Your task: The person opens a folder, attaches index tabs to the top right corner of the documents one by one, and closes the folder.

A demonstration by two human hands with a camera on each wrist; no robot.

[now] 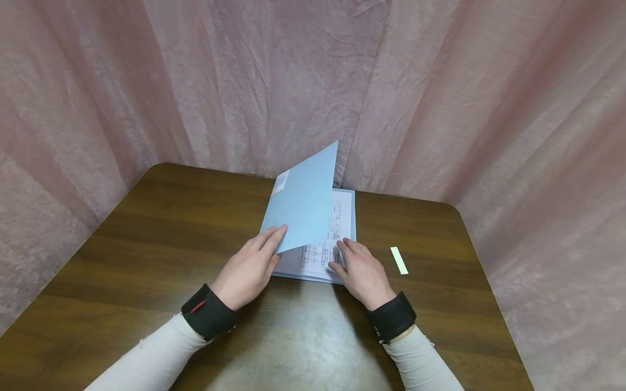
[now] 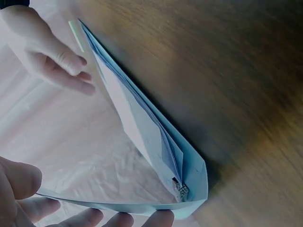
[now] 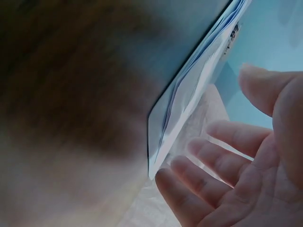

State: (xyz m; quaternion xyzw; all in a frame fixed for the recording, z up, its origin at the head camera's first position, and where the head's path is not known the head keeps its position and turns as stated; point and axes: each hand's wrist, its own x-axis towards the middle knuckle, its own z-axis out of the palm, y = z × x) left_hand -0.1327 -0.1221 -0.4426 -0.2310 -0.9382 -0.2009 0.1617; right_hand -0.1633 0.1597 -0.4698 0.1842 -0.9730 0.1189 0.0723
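A light blue folder (image 1: 305, 201) stands partly open on the table, its front cover tilted up along the left side. Printed papers (image 1: 313, 255) lie inside it. In the left wrist view a small metal fastener (image 2: 181, 190) shows by the spine. My left hand (image 1: 249, 271) rests straight fingers on the outside of the raised cover, near its lower edge, the thumb apart below. My right hand (image 1: 362, 271) hovers at the lower right of the papers, fingers spread and loosely bent, holding nothing. In the right wrist view its fingertips (image 3: 165, 177) come close to the papers' edge.
A pale yellow-green strip (image 1: 399, 260) lies on the brown wooden table (image 1: 195, 217), right of the folder. Pink curtains (image 1: 313, 81) hang behind the table's far edge and at both sides. A small white label (image 1: 280, 182) is on the cover.
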